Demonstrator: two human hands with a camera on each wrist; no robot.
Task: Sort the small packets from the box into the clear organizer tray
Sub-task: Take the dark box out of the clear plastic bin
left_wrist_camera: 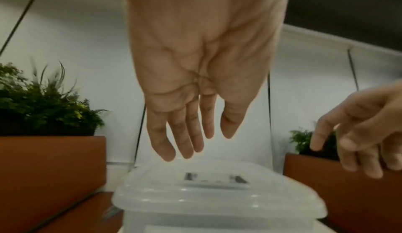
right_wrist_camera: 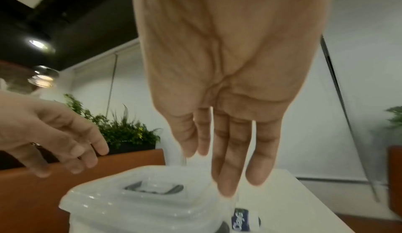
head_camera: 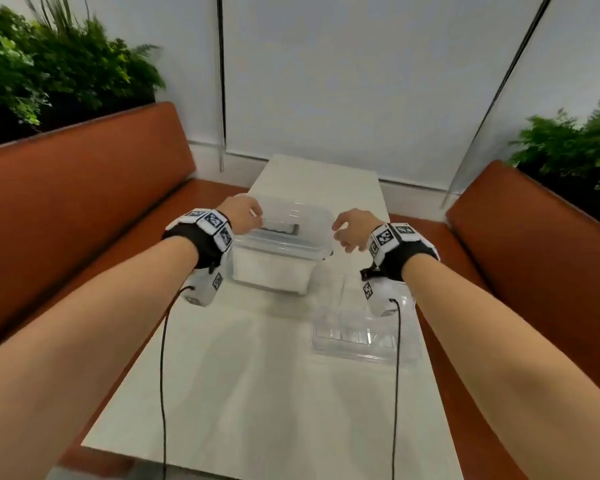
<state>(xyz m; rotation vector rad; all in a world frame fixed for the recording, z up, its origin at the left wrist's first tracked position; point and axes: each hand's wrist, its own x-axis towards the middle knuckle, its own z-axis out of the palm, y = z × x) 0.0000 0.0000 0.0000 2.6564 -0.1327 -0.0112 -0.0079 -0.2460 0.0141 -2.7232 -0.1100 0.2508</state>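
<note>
Lidded box stands mid-counter, tray near the counter's right edge, left hand and right hand both empty with fingers loosely spread over the lid's ends, and a blue label, blurred, reads roughly "Dej…" beside the box.

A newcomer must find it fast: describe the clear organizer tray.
On the white table between the orange benches, look nearer than the lidded box, under the right wrist. The clear organizer tray lies there: low, flat, lidless, split into small compartments.
</note>
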